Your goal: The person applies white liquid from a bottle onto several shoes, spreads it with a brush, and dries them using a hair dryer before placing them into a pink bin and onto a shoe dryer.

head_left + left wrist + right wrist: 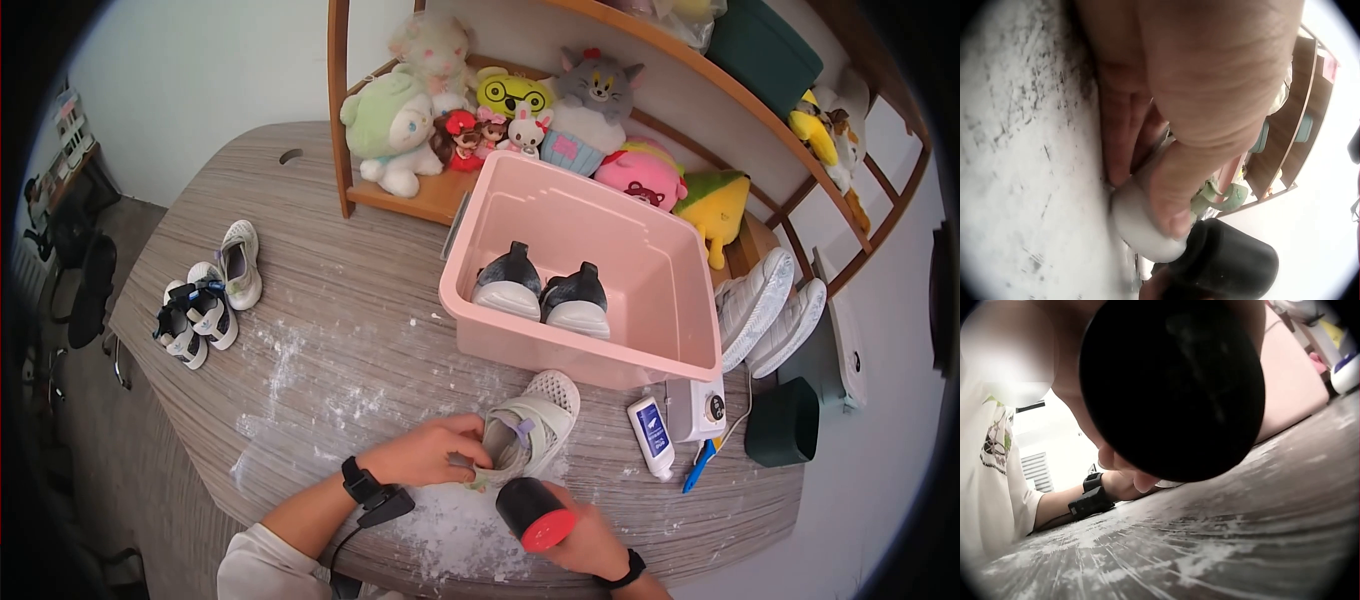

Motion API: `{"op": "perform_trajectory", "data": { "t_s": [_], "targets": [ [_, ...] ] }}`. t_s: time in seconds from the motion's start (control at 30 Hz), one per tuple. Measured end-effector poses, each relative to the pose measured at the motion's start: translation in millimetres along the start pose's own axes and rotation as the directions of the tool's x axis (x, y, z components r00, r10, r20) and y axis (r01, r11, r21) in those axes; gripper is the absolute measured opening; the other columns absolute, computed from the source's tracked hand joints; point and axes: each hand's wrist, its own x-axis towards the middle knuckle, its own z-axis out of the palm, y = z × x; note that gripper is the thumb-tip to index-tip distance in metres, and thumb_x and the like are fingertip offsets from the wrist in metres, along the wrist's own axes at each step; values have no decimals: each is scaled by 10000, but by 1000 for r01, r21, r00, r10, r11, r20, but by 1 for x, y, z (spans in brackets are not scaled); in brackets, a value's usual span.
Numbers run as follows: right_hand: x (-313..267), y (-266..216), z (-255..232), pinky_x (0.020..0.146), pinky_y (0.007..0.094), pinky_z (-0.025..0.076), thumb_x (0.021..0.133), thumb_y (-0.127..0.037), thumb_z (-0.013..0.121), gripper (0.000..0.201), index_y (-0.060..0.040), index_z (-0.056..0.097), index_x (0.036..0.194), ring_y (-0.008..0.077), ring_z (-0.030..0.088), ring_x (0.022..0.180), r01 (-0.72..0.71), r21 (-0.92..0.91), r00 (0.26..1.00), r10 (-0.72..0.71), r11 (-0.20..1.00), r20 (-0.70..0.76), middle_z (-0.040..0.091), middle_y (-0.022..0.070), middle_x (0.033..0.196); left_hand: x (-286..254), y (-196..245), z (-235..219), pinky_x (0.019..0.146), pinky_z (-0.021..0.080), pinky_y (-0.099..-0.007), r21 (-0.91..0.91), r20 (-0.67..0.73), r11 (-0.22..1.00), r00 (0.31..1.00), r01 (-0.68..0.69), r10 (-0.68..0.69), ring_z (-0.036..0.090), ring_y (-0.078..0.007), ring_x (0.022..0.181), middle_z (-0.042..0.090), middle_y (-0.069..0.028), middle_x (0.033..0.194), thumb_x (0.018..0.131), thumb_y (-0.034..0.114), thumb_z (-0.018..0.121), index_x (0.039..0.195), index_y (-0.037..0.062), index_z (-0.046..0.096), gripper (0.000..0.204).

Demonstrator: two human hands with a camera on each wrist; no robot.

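In the head view my left hand (pixel 428 452) pinches the heel end of a pale green and white shoe (pixel 545 418) on the table. The left wrist view shows its thumb (pixel 1175 194) on the shoe's white sole (pixel 1141 225), fingers on the other side. My right hand (pixel 590 540) grips a black cylindrical tool with a red end (pixel 545 528), close beside the shoe's heel. That black tool (pixel 1172 387) fills much of the right wrist view and hides most of the right hand.
A pink bin (pixel 585 355) holding two dark shoes (pixel 512 282) stands behind. Small shoes (pixel 240 265) are at the left. White powder (pixel 470 530) lies on the table (pixel 330 250). At the right are a white tube (pixel 652 437), a blue brush (pixel 700 468) and a dark green container (pixel 783 425).
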Motion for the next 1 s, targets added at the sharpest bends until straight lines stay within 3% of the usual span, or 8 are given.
{"op": "perform_trajectory", "data": {
  "t_s": [0.1,0.33,0.4,0.53,0.6,0.63,0.9,1.0],
  "targets": [
    [-3,-6,3,774,438,615,725,-230,890,821,-30,505,1422,430,724,928,7,-36,998,-9,999,-55,713,225,1127,0,0,0,813,529,-327,16,2,1000,1000,16,-16,614,-224,965,563,-76,1010,758,-35,758,1061,51,760,315],
    [-8,10,-2,736,448,616,707,-180,868,786,-1,526,1391,418,734,867,-14,-133,997,3,991,-82,724,219,1065,-1,-2,5,812,539,-315,-18,-14,1000,1000,25,-26,607,-215,958,555,-71,1006,765,-17,787,1072,61,767,317],
    [-8,-1,-4,691,444,614,707,-199,870,773,8,541,1376,413,735,798,16,-170,987,-43,985,-157,736,209,986,0,-1,4,808,545,-310,-10,-22,1000,1000,10,-10,606,-210,954,554,-70,1004,765,-21,786,1073,62,768,319],
    [-9,-10,6,621,434,600,725,-230,854,761,9,530,1371,388,730,696,14,-269,986,-58,963,-153,729,194,860,0,1,6,783,562,-298,-13,-15,999,999,49,-49,610,-190,940,553,-65,1004,772,-27,782,1070,69,772,313],
    [-6,-6,23,564,428,580,727,-251,840,765,11,509,1365,352,719,626,75,-327,994,-96,942,-50,703,171,746,0,0,8,773,565,-297,-2,-14,999,999,51,-51,611,-185,936,554,-64,1004,776,-29,779,1068,71,774,309],
    [-5,-6,29,543,421,567,709,-252,834,782,11,492,1361,315,712,595,144,-346,978,-186,927,-91,681,143,687,0,-1,8,776,563,-299,-14,-18,998,998,53,-53,613,-189,935,555,-64,1004,774,-30,780,1069,72,775,312],
    [-4,-8,17,547,419,567,684,-249,831,786,11,508,1352,311,716,605,166,-344,977,-201,924,-67,686,142,690,0,-4,3,823,535,-336,0,-25,1000,1000,6,-6,617,-224,931,571,-72,996,742,-6,811,1057,71,773,327],
    [-2,-6,9,548,413,567,681,-261,840,781,-3,523,1347,314,719,615,147,-350,982,-180,925,-61,687,146,694,0,-5,1,797,556,-326,73,-4,996,999,-49,50,641,-217,921,587,-86,1017,780,74,849,1060,52,765,294]
  ]
}}
